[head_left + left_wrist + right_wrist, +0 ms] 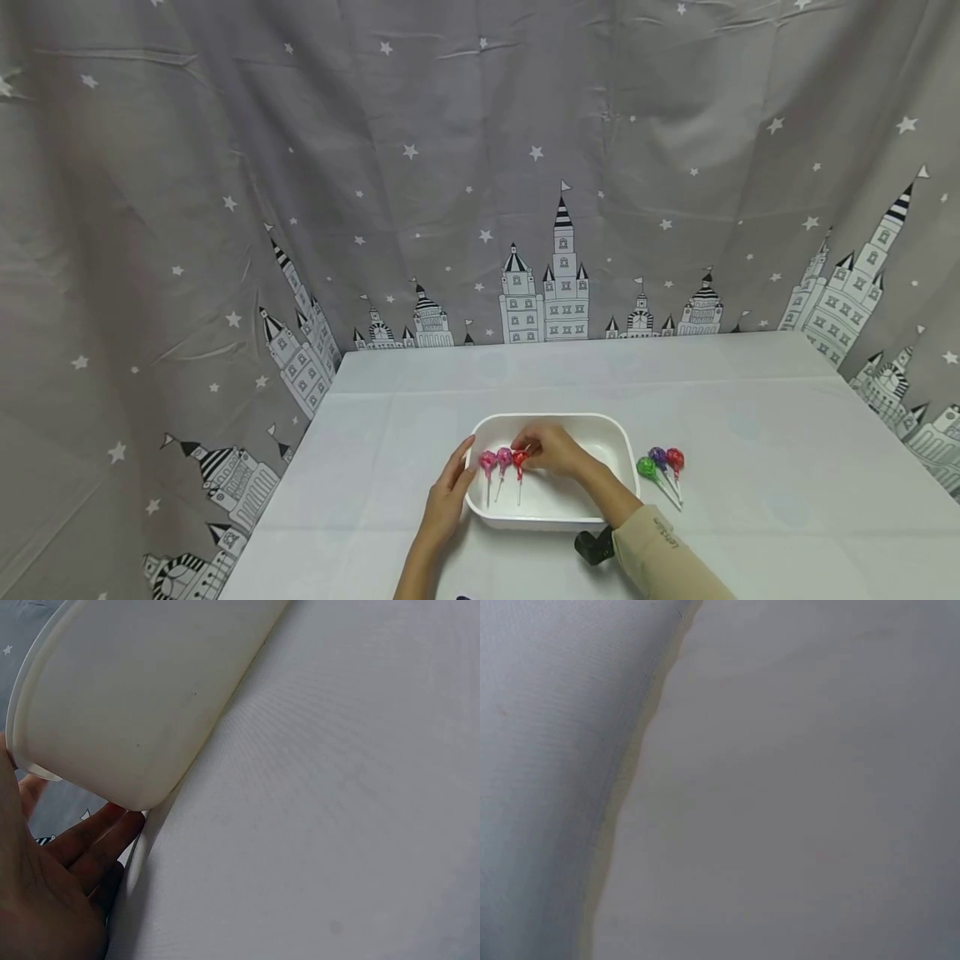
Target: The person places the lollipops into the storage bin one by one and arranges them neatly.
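A white rectangular tray (570,523) lies on the table. In it, side by side with sticks toward me, are two pink lollipops (487,460) and a red lollipop (520,457). My right hand (553,450) reaches over the near rim and pinches the red lollipop by its head. Against the tray's left end rests my left hand (444,500), and in the left wrist view its fingers (97,844) extend along the outer wall near a bottom corner. Only the tray's wall (780,795) and table surface fill the right wrist view; the right hand is out of sight there.
Right of the tray, green (647,467), purple (658,455) and red lollipops (675,459) lie together on the white table (765,467). A black wrist device (594,547) sits under the right forearm. Behind the table hangs a grey curtain (450,208) with castles and stars.
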The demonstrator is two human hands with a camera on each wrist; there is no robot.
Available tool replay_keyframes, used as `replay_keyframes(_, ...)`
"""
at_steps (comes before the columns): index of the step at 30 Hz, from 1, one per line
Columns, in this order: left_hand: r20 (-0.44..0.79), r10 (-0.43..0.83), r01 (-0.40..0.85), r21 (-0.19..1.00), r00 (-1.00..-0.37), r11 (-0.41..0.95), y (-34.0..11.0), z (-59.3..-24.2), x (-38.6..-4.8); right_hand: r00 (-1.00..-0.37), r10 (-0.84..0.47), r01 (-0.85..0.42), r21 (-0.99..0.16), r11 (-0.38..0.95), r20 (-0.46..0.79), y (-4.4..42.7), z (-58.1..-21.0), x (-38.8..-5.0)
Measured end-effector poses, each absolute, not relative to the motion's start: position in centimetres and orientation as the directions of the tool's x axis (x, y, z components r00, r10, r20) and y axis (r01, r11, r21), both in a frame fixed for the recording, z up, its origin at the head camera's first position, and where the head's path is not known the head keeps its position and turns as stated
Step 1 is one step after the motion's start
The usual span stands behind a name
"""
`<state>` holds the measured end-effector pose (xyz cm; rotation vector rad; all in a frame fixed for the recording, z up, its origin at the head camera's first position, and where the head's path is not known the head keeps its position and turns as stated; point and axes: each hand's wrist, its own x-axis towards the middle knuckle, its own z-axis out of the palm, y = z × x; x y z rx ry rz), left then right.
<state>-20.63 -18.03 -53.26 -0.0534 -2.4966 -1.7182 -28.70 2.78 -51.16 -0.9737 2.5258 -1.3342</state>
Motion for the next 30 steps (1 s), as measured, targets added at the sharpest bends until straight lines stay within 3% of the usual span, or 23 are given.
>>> replay_keyframes(7,0.108,-0.024,0.094,0.933,-0.994,0.347,-17.4,-50.3,-19.2,-0.799,-0.581,-0.461,-0.779,0.424,0.156,2.8,-51.0,-28.6)
replay_keyframes(22,0.117,-0.008,0.107,0.934,-0.993,0.341,-17.2,-50.0,-19.1,-0.794,-0.539,-0.538,-0.738,0.406,0.282,4.1,-50.1,-28.0)
replay_keyframes(30,0.108,-0.02,0.095,0.934,-0.994,0.345,-17.3,-49.9,-19.0,-0.849,-0.445,-0.493,-0.733,0.469,0.286,5.3,-47.7,-26.2)
